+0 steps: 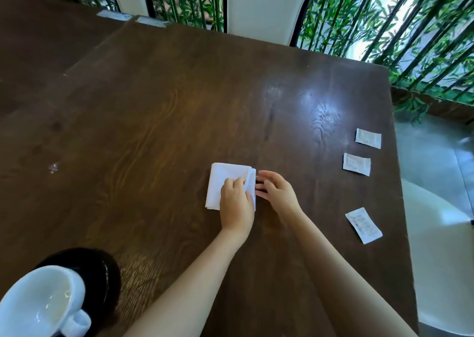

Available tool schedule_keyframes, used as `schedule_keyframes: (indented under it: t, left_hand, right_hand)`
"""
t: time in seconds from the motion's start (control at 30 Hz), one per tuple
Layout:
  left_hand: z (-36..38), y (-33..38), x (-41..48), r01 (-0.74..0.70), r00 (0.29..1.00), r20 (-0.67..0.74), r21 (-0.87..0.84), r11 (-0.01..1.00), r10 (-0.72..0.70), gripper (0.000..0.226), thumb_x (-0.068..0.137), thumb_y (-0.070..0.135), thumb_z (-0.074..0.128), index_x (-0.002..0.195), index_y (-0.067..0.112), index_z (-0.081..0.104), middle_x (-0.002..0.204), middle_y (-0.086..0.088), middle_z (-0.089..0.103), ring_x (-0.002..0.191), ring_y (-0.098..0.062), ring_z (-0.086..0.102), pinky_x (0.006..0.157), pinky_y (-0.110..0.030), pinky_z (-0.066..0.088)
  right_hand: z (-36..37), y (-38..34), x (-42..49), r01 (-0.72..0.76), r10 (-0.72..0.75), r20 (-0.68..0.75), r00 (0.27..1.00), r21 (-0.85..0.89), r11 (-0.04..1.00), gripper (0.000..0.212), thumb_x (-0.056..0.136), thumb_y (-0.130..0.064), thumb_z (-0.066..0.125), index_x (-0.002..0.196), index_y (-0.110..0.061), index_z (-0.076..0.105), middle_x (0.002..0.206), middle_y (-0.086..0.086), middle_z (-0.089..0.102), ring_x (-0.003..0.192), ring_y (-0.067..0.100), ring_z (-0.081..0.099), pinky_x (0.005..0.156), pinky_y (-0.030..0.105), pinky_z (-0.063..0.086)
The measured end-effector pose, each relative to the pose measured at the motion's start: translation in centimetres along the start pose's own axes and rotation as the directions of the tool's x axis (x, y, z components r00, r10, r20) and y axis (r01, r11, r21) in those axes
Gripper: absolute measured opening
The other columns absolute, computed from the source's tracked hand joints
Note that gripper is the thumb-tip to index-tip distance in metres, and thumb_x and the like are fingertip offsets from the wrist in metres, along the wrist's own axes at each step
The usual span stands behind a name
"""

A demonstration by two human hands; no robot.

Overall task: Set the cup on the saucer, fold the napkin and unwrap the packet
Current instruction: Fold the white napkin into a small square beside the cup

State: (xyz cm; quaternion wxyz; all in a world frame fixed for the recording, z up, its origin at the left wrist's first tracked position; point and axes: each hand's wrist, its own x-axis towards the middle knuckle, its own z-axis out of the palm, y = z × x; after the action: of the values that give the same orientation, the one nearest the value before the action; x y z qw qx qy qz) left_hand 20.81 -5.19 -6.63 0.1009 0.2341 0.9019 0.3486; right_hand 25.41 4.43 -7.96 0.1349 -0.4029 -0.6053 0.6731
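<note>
The left hand (236, 200) is lying on top of the white napkin (225, 183), with its fingers curled and pinching the napkin's right edge. The right hand (275, 190) is sitting just beside that same edge, fingers bent and loose, with its fingertips (260, 180) right at the folded layers. It is hard to tell if the right hand is really gripping the napkin or only touching it.

The napkin is lying flat on the dark brown counter (166, 121), under the left hand, and it is looking like a small folded square.

Well off to the right of the right hand, three small white packets are lying in a row near the counter's edge. The nearest packet (363, 225) is tilted. The middle packet (356, 164) and the far packet (368, 138) are lying past it, and no hand is touching them.

Well behind and to the left of the left hand, close to the person, a white cup (43, 303) is sitting on a black saucer (102, 267). The cup is open side up, with its handle pointing toward the arms.

Far past both hands, beyond the counter, a white chair (266, 6) is standing in front of green bamboo plants (384, 24).
</note>
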Motion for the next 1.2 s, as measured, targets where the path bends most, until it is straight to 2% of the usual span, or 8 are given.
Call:
schedule_keyframes:
  t: [0.17,0.27,0.37,0.47,0.63,0.77,1.07,1.2]
  left_hand:
    - [0.3,-0.1,-0.1,-0.024,1.000,0.007,-0.029,0.999,0.024,0.032,0.095,0.018,0.047,0.124,0.007,0.054,0.114,-0.010,0.057,0.103,-0.019,0.054,0.089,-0.026,0.048]
    - [-0.6,-0.6,-0.1,-0.023,0.999,-0.034,-0.129,0.991,0.018,0.030,0.094,0.008,0.043,0.120,0.005,0.057,0.116,-0.010,0.059,0.107,-0.022,0.054,0.086,-0.019,0.039]
    - [-2.2,-2.8,0.9,-0.093,0.987,-0.132,0.012,0.996,0.094,0.036,0.085,0.000,0.050,0.121,0.005,0.057,0.125,-0.012,0.057,0.114,-0.029,0.049,0.094,-0.029,0.038]
    - [-2.8,-4.9,1.3,-0.128,0.991,0.051,0.222,0.967,0.120,0.052,0.089,0.025,0.054,0.137,0.009,0.042,0.149,-0.013,0.035,0.137,-0.030,0.028,0.109,-0.040,0.023]
    - [-1.6,-6.3,-0.5,-0.315,0.933,0.290,0.371,0.874,0.213,0.086,0.084,0.068,0.031,0.149,0.020,0.003,0.159,-0.003,-0.008,0.144,-0.020,-0.016,0.113,-0.039,-0.017]
    - [-0.8,-5.8,-0.7,-0.324,0.944,0.199,0.410,0.853,0.263,0.078,0.088,0.059,0.040,0.148,0.017,0.015,0.159,-0.004,0.007,0.146,-0.019,-0.003,0.115,-0.038,-0.013]
    - [-0.5,-4.2,-1.0,-0.311,0.950,0.072,0.186,0.932,0.302,0.049,0.087,0.028,0.062,0.131,0.009,0.052,0.143,-0.009,0.046,0.137,-0.023,0.036,0.117,-0.040,0.015]
    - [-0.3,-3.9,-1.1,-0.300,0.952,-0.002,0.163,0.940,0.305,0.036,0.081,0.013,0.069,0.115,0.002,0.064,0.125,-0.015,0.062,0.122,-0.030,0.054,0.110,-0.047,0.031]
  right_hand:
    - [-0.1,0.4,-0.3,0.057,-0.055,0.019,0.998,-0.079,0.995,0.032,0.091,-0.006,0.046,0.089,-0.035,0.061,0.097,-0.007,0.069,0.087,0.008,0.070,0.080,0.024,0.056]
    - [0.1,0.2,-0.1,0.070,-0.074,-0.012,0.997,-0.202,0.977,0.017,0.085,-0.011,0.057,0.091,-0.027,0.063,0.094,-0.005,0.070,0.075,0.003,0.070,0.072,0.017,0.055]
    - [0.7,-0.3,0.4,0.072,-0.095,-0.051,0.994,-0.342,0.937,0.010,0.083,-0.011,0.058,0.091,-0.015,0.063,0.089,0.000,0.067,0.066,0.011,0.068,0.067,0.025,0.057]
    - [1.3,-1.1,0.8,0.037,-0.070,-0.070,0.995,-0.389,0.920,0.012,0.081,-0.006,0.056,0.090,-0.011,0.061,0.086,0.003,0.065,0.066,0.020,0.067,0.073,0.043,0.059]
    - [1.3,-1.7,1.5,0.026,-0.059,-0.065,0.996,-0.425,0.905,0.015,0.081,-0.002,0.053,0.092,-0.008,0.061,0.087,0.008,0.069,0.070,0.023,0.070,0.076,0.044,0.059]
    - [1.1,-2.0,1.8,0.027,-0.042,-0.029,0.999,-0.409,0.912,0.016,0.082,-0.004,0.054,0.095,-0.006,0.062,0.097,0.011,0.069,0.066,0.019,0.070,0.073,0.038,0.061]
    - [1.4,-2.5,3.7,0.055,-0.056,0.012,0.998,-0.454,0.889,0.014,0.078,-0.007,0.059,0.085,-0.020,0.060,0.076,-0.003,0.063,0.077,0.019,0.067,0.077,0.041,0.059]
    - [1.2,-1.9,4.0,0.080,-0.072,0.036,0.997,-0.454,0.887,0.013,0.082,-0.008,0.054,0.089,-0.017,0.061,0.078,0.000,0.065,0.068,0.014,0.066,0.065,0.028,0.059]
